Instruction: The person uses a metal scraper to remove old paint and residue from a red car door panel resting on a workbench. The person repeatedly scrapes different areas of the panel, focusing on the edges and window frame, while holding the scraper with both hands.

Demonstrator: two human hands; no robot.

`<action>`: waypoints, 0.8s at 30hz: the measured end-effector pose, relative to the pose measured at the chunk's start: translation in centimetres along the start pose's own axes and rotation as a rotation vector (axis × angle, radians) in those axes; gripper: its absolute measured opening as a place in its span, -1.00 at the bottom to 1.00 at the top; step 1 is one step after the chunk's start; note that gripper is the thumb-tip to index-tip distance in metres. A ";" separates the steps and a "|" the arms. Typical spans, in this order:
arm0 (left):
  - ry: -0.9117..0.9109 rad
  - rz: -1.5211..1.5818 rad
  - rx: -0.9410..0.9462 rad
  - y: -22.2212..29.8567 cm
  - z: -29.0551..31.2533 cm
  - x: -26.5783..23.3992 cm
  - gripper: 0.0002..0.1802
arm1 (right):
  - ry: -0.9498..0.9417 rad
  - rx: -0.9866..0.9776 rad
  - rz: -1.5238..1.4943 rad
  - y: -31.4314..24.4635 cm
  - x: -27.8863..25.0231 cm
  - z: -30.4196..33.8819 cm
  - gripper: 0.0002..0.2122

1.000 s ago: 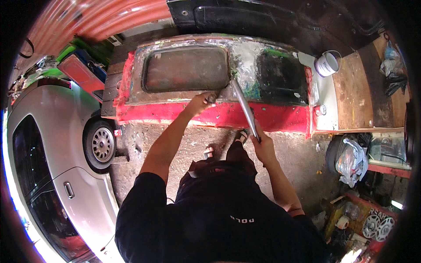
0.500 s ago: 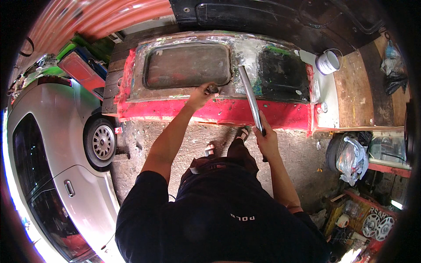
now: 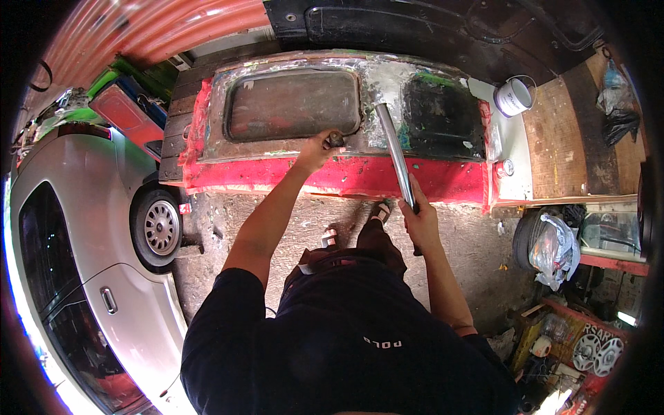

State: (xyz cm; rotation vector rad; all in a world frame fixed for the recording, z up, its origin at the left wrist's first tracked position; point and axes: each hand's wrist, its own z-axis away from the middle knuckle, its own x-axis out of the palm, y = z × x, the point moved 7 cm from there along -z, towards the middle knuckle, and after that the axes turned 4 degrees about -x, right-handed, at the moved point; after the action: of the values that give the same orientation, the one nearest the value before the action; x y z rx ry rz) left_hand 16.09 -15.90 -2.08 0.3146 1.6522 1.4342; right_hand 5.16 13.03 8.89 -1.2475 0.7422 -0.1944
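Left hand (image 3: 317, 153): clasping a dark, rounded block (image 3: 335, 139). Right hand (image 3: 422, 225): wrapped around the dark handle (image 3: 417, 251) of a shiny metal bar (image 3: 395, 145). Block and bar tip: above a patchy, red-edged panel (image 3: 384, 88) with rounded recess (image 3: 294, 107). Beside: white bucket (image 3: 512, 98).

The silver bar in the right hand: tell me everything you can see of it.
The silver bar is long, straight and slim, with a shiny, metallic-looking surface. Its dark near end shows below the right hand, which grips it. It slants up and to the left in the picture, overlapping the red strip and the patchy panel. Whether its far tip touches the panel or hovers over it cannot be told.
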 end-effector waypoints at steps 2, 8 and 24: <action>0.019 -0.005 0.014 0.0 0.0 0.1 -0.36 | 0.029 -0.066 0.003 0.3 0.1 -0.1 -0.40; 0.025 0.037 0.091 -0.3 0.1 0.5 -0.37 | 0.064 -0.365 0.140 -2.7 0.6 -0.8 -0.42; 0.029 -0.074 0.094 1.5 -0.3 -0.2 -0.44 | -0.013 -0.278 0.092 -3.2 0.7 -2.7 -0.40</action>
State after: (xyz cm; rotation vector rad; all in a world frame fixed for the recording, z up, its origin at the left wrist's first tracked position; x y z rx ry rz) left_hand 15.46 -15.80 -0.64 0.2838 1.7402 1.3142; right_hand 4.81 9.47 11.17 -1.4726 0.8329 -0.0067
